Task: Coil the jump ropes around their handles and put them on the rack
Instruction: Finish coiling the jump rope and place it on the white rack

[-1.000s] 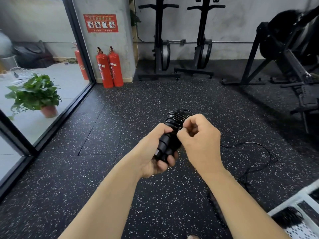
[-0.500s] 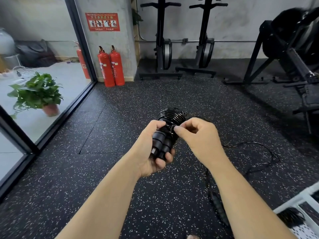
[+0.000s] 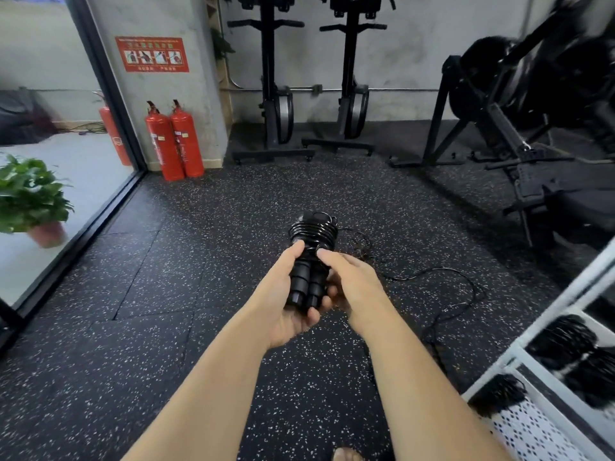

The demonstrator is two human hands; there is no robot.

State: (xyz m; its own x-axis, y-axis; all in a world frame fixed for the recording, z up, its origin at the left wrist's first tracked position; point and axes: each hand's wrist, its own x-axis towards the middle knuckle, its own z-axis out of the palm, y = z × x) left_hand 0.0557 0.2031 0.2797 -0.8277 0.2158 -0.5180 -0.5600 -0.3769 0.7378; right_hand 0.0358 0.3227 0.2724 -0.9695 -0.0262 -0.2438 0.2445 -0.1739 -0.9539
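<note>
Two black jump rope handles point(image 3: 307, 281) lie side by side in my left hand point(image 3: 283, 304), which grips them from below and the left. Black cord point(image 3: 312, 232) is coiled tightly around their upper ends. My right hand point(image 3: 349, 281) reaches in from the right, its forefinger on the handles just under the coil and its other fingers behind them. The loose remainder of the rope point(image 3: 459, 291) trails over the floor to the right. The white rack point(image 3: 519, 361) stands at the lower right, with coiled black ropes point(image 3: 562, 341) on its shelves.
Two red fire extinguishers point(image 3: 174, 144) stand by the pillar, and a potted plant point(image 3: 30, 197) sits behind the glass wall on the left. Black gym machines point(image 3: 532, 134) fill the back and right. Speckled rubber flooring point(image 3: 166, 294) spreads around me.
My right hand has dropped from pinching the cord at the coil to the right side of the handles. The handles have turned more upright, and the view has shifted toward the rack.
</note>
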